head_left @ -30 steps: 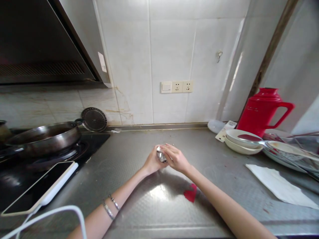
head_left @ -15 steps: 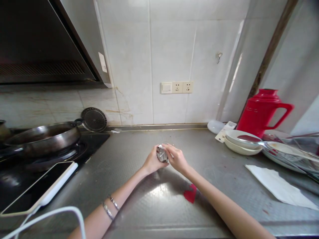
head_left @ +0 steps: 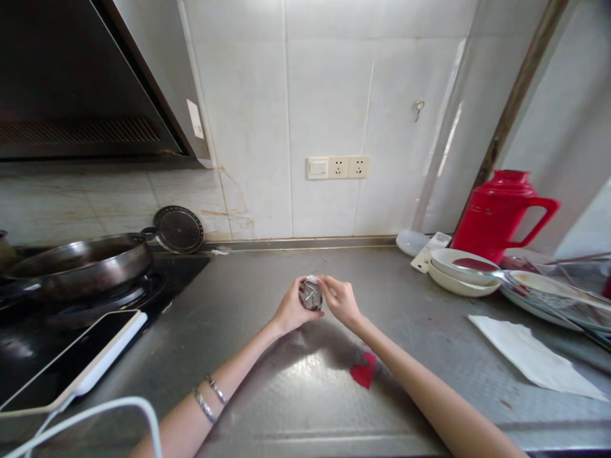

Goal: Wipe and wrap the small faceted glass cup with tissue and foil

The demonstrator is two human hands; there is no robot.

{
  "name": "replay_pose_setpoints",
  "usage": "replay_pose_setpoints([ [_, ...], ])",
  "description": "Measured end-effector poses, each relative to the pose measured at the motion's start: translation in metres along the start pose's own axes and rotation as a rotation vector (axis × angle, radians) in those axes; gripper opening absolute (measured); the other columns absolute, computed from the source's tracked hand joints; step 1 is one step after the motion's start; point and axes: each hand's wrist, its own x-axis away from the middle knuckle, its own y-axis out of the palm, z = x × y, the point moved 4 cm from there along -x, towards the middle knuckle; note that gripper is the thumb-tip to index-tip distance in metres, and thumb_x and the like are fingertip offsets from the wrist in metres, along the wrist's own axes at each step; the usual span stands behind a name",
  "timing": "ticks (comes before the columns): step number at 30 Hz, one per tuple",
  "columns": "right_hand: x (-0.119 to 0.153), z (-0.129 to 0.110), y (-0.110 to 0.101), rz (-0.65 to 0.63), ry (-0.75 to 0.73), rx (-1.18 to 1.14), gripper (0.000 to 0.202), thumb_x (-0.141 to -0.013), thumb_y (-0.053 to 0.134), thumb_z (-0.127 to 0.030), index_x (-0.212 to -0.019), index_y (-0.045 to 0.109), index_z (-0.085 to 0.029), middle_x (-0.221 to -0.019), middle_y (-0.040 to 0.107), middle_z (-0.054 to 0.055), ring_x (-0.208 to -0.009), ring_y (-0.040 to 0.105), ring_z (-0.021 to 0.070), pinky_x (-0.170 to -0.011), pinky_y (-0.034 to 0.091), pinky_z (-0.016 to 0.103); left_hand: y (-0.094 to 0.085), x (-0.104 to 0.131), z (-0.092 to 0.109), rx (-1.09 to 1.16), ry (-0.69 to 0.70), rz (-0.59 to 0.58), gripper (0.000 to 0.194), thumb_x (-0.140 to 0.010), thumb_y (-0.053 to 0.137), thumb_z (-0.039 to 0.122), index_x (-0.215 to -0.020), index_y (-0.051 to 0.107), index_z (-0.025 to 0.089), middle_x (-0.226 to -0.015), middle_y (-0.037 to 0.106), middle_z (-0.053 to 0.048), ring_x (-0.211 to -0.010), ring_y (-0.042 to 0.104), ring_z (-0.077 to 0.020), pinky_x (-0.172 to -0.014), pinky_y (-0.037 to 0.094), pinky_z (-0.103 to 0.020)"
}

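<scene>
Left hand [head_left: 292, 310] closed round the side of a small round container [head_left: 310, 296]. Right hand [head_left: 343, 304] has its fingertips bunched at the rim, beside a white strip [head_left: 312, 279]; can't tell from my feed if they pinch it. Container sits beyond the red patch [head_left: 363, 371] and a bit left of it; can't tell if it touches the worktop [head_left: 267, 397]. Probably light, stiff, slick-walled; I'd grip round the sides. Top: shiny, grey-brown, pale crossing lines.
</scene>
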Motion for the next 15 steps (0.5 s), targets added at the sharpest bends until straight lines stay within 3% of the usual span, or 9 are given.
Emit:
replay_pose_setpoints([
  [3, 0.005, -0.012, 0.001, -0.04, -0.256, 0.037, 0.029, -0.095, 0.042, -0.021, -0.113, 0.064, -0.02, -0.109, 0.071, 0.009, -0.105, 0.066, 0.0236, -0.098, 0.051, 0.041, 0.001, -0.001, 0.0, 0.041, 0.043, -0.011, 0.076, -0.052, 0.084, 0.024, -0.117, 0.045, 0.018, -0.108, 0.063, -0.008, -0.095, 0.062, -0.0213, -0.083, 0.048, -0.033],
  [7, 0.007, -0.02, 0.002, -0.129, -0.461, 0.071, 0.03, -0.093, 0.042, -0.013, -0.117, 0.06, -0.018, -0.117, 0.068, 0.011, -0.112, 0.063, 0.0224, -0.103, 0.047, 0.043, 0.004, -0.002, 0.004, 0.136, 0.071, -0.022, 0.072, -0.054, 0.082, 0.021, -0.116, 0.046, 0.017, -0.11, 0.063, -0.009, -0.097, 0.062, -0.0216, -0.086, 0.048, -0.033],
  [10, 0.001, -0.014, -0.003, -0.055, -0.331, 0.043, 0.027, -0.094, 0.043, -0.016, -0.111, 0.064, -0.019, -0.11, 0.071, 0.009, -0.105, 0.067, 0.022, -0.098, 0.051, 0.039, 0.004, -0.001, 0.008, 0.143, 0.053, -0.023, 0.078, -0.053, 0.084, 0.023, -0.119, 0.045, 0.017, -0.111, 0.063, -0.009, -0.097, 0.062, -0.0218, -0.086, 0.048, -0.033],
  [13, -0.005, -0.001, -0.005, 0.009, -0.069, 0.004, 0.025, -0.094, 0.046, -0.024, -0.094, 0.07, -0.019, -0.086, 0.075, 0.005, -0.079, 0.072, 0.0211, -0.072, 0.059, 0.03, 0.003, 0.0, 0.007, 0.076, -0.001, -0.005, 0.083, -0.05, 0.086, 0.025, -0.121, 0.043, 0.017, -0.105, 0.062, -0.007, -0.088, 0.063, -0.02, -0.08, 0.049, -0.032],
  [15, -0.005, 0.004, -0.004, 0.01, 0.022, -0.015, 0.026, -0.093, 0.047, -0.027, -0.085, 0.071, -0.019, -0.074, 0.074, 0.004, -0.066, 0.071, 0.0201, -0.061, 0.057, 0.027, 0.002, 0.0, 0.005, 0.05, -0.026, 0.001, 0.086, -0.048, 0.087, 0.026, -0.121, 0.043, 0.017, -0.103, 0.061, -0.007, -0.083, 0.063, -0.0185, -0.077, 0.049, -0.031],
])
